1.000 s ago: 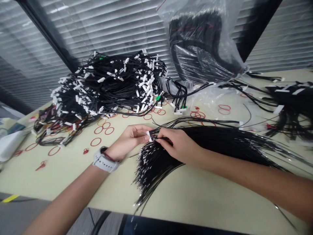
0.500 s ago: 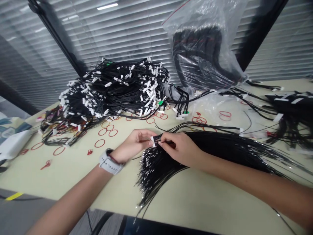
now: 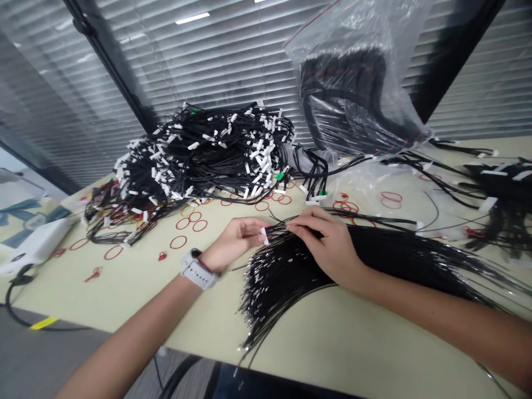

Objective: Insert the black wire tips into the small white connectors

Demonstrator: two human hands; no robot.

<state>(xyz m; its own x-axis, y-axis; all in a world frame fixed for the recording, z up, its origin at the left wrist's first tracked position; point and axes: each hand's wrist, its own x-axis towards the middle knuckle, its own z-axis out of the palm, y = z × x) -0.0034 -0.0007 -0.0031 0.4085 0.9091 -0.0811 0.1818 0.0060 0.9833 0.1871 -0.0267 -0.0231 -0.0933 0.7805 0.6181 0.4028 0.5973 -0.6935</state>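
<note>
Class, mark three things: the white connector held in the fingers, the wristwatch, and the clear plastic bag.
white connector (image 3: 265, 236), head view, its white body.
wristwatch (image 3: 195, 271), head view, its grey strap.
plastic bag (image 3: 357, 94), head view, its clear front film.

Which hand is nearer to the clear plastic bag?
Right. The right hand, on loose wires, is in front of the bag; the left hand, pinching a white connector, is farther left.

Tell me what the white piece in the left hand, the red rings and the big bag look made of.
The white piece: likely moulded plastic, matte and blocky. The red rings: probably rubber bands, thin, in limp uneven loops. The bag: clear plastic film, glossy and creased, black wires showing through.
</note>
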